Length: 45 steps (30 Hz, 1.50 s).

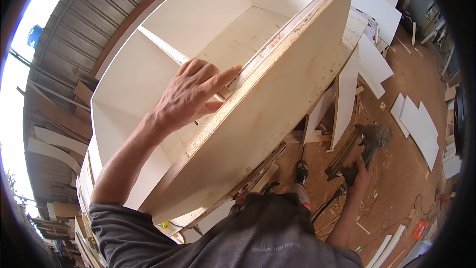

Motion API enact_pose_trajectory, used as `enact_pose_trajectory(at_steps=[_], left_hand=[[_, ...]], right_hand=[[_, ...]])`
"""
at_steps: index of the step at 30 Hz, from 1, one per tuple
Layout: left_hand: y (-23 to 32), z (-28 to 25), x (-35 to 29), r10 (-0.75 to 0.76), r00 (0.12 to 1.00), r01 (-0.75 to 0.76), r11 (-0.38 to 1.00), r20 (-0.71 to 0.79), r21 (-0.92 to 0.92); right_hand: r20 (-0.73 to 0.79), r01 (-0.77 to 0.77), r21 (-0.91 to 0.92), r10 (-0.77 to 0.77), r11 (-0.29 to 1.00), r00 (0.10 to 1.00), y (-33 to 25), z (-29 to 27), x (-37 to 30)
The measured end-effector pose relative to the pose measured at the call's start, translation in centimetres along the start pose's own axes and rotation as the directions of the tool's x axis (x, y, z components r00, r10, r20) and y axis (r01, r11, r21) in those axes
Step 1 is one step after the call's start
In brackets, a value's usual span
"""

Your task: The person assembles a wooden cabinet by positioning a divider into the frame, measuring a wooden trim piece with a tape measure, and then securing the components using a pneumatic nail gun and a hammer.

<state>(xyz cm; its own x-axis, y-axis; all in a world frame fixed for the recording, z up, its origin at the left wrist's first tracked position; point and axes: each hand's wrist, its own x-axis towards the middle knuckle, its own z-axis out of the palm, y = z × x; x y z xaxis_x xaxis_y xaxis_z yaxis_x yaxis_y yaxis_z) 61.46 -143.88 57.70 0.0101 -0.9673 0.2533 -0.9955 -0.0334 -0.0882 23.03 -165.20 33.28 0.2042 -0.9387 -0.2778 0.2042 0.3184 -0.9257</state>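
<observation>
White cabinet carcass (163,69) lies tilted on the workbench (347,44); left hand (191,92) rests on its raw plywood front edge, fingers extended and open. Right hand (359,173) hangs low beside the bench, fingers closed around a nail gun (364,146) above the sawdust-covered floor (396,178).

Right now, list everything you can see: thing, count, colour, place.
cabinet carcass: one, white inside with raw plywood side, on the bench, centre
nail gun: one, dark grey, lower right, above the floor
white panels: several, on the sawdust floor, right
offcut boards: several, pale, stacked at left
orange tool: one, on the floor, lower right
left hand: flat on the carcass's top edge, fingers extended
right hand: gripping the nail gun's handle
</observation>
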Motion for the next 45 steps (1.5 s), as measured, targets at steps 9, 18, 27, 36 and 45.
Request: enact_pose_trajectory(at_steps=[9, 18, 27, 36, 45], left_hand=[[0.3, -0.3, -0.1, -0.014, 1.0, 0.014, 0.999, -0.001, 0.031], [0.6, -0.1, 0.1, -0.042, 0.999, 0.042, 0.999, -0.008, 0.011], [0.3, 0.3, -0.1, -0.046, 0.999, 0.046, 0.998, -0.004, 0.034], [0.5, 0.2, -0.1, -0.027, 1.0, 0.028, 0.998, -0.015, 0.056], [0.3, 0.3, 0.0, -0.007, 1.0, 0.007, 1.0, -0.012, 0.004]], right_hand=[[0.472, 0.189, -0.002, -0.166, 0.982, 0.866, -6.5, 8.7, -7.1], [0.781, 0.31, -0.018, -0.18, 0.951, 0.598, -4.7, 12.2, -9.6], [0.866, 0.337, -0.228, 0.032, 0.913, 0.499, -3.5, 12.6, -9.7], [0.894, 0.398, -0.127, -0.069, 0.909, 0.443, -2.2, 13.4, -10.1], [0.851, 0.963, -0.169, -0.461, 0.211, 0.251, -1.7, 13.8, -10.6]])
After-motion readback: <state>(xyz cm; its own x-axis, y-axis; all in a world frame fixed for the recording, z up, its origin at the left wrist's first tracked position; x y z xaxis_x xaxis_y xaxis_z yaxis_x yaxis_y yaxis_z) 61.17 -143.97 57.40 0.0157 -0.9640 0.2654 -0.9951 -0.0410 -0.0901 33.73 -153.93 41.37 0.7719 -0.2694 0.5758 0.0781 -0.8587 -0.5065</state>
